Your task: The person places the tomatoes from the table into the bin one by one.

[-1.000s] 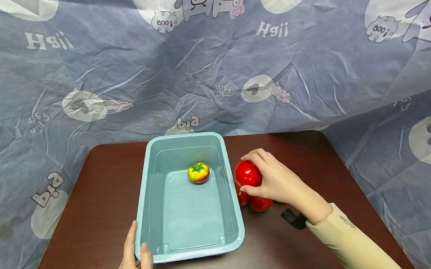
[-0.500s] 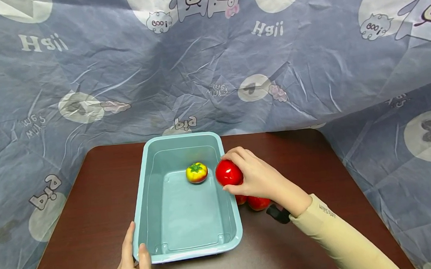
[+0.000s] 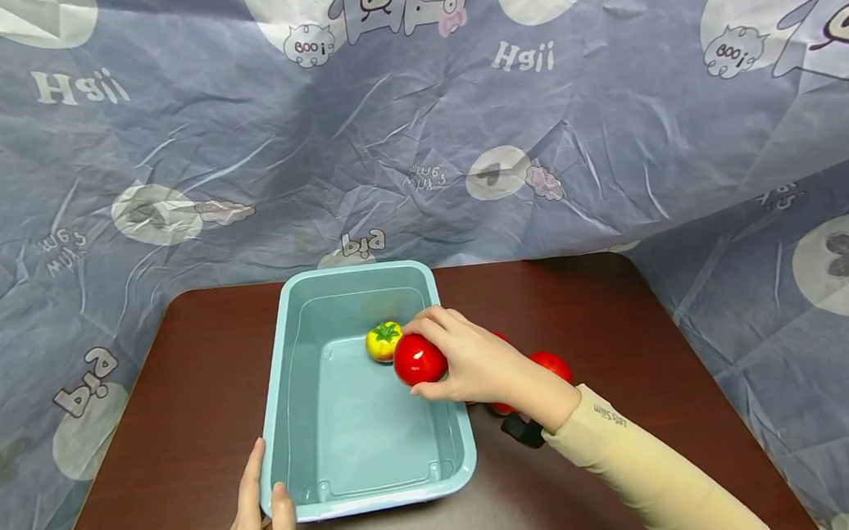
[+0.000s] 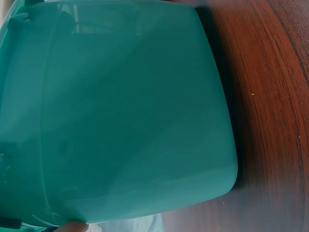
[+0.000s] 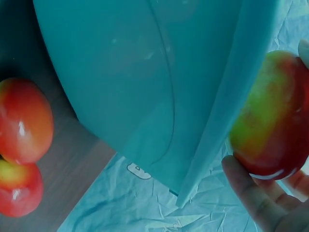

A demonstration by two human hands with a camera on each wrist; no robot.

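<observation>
My right hand [image 3: 471, 360] grips a shiny red fruit [image 3: 416, 361] between thumb and fingers, over the right side of a blue-green plastic tub [image 3: 372, 425]. From the right wrist, the underside of this fruit [image 5: 265, 116] shows a yellow-green patch, and it is beyond the tub's rim. A yellow tomato-like fruit [image 3: 382, 342] with green leaves on top lies inside the tub, partly covered by the held one. At the tub's near left corner my left hand [image 3: 261, 519] holds the rim. The left wrist view shows mostly the tub's outer wall [image 4: 135, 106] and one fingertip [image 4: 72, 227].
More red fruits [image 3: 550, 365] lie on the brown table [image 3: 210, 370] right of the tub, partly hidden by my right arm. Two show beside the tub in the right wrist view, an upper fruit [image 5: 24, 121] and a lower fruit [image 5: 21, 191]. A patterned cloth [image 3: 356, 138] hangs behind.
My right hand has carried the red fruit left, from above the other fruits, across the tub's right rim and over its inside. The left hand has stayed at the corner.
</observation>
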